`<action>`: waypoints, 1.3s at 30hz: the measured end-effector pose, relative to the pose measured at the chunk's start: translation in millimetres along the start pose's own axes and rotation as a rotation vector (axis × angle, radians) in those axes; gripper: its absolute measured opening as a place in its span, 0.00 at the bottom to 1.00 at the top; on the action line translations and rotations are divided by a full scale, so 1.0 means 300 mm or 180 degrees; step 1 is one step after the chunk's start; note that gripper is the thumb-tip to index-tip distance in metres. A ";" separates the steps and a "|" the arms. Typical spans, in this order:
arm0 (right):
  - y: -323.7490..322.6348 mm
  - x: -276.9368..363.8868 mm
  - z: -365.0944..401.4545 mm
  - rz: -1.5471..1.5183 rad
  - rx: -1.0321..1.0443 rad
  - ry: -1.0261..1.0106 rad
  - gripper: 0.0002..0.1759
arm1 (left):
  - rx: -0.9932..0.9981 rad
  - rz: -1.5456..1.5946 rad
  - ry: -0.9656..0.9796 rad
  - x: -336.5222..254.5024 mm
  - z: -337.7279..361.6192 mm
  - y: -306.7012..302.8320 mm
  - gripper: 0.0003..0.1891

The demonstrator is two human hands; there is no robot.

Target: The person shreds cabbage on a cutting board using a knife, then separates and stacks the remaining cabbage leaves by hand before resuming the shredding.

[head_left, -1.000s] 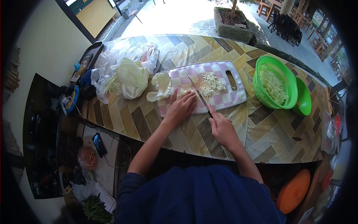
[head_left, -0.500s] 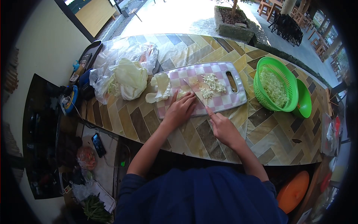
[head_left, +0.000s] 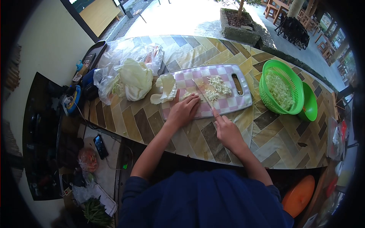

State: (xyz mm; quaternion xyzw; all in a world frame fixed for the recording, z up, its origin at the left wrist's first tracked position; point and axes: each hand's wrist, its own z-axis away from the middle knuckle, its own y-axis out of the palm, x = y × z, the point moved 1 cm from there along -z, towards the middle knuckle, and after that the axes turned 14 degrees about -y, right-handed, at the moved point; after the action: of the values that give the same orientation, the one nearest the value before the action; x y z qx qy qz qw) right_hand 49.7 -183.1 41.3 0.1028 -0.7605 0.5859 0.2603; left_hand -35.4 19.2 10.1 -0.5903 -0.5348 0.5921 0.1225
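Note:
My right hand [head_left: 229, 133] is closed round the handle of a knife [head_left: 203, 93], its blade slanting up and left over a pink-and-white checked cutting board [head_left: 241, 102]. My left hand [head_left: 185, 109] presses cabbage [head_left: 188, 94] onto the board, fingertips close beside the blade; most of that piece is hidden under the fingers. Finely cut cabbage [head_left: 219, 86] lies just right of the knife. Loose cabbage leaves [head_left: 167, 85] rest at the board's left edge. Farther left, a partly peeled cabbage head [head_left: 135, 80] sits against a clear plastic bag [head_left: 104, 76].
A green basket [head_left: 265, 93] of shredded cabbage stands right of the board, beside a green bowl [head_left: 311, 100]. Along the left wall are a dark screen [head_left: 40, 140] and a black tray [head_left: 99, 47]. A phone [head_left: 100, 146] lies on a lower shelf. An orange lid-like disc [head_left: 299, 195] is low right.
The knife blade has shifted slightly right, away from the left fingertips. Cut cabbage beside it has moved a little. The left hand stays in nearly the same place; the whole view shifts slightly.

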 end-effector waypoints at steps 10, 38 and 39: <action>-0.057 -0.012 -0.006 -0.0120 0.0109 -0.0185 0.32 | 0.0210 -0.0131 0.0129 -0.003 -0.014 -0.042 0.12; 0.015 0.057 -0.033 -0.0488 -0.0065 0.0166 0.34 | 0.0117 0.0070 0.0013 0.005 -0.009 -0.022 0.12; 0.015 0.063 -0.031 -0.0476 -0.0059 0.0176 0.34 | 0.0136 0.0124 -0.0035 0.001 -0.009 -0.022 0.12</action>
State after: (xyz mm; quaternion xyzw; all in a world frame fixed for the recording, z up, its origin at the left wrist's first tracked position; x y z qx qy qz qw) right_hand 34.2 -170.2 49.1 0.1408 -0.7487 0.5603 0.3252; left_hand -36.4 23.5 15.7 -0.5946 -0.5112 0.6088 0.1206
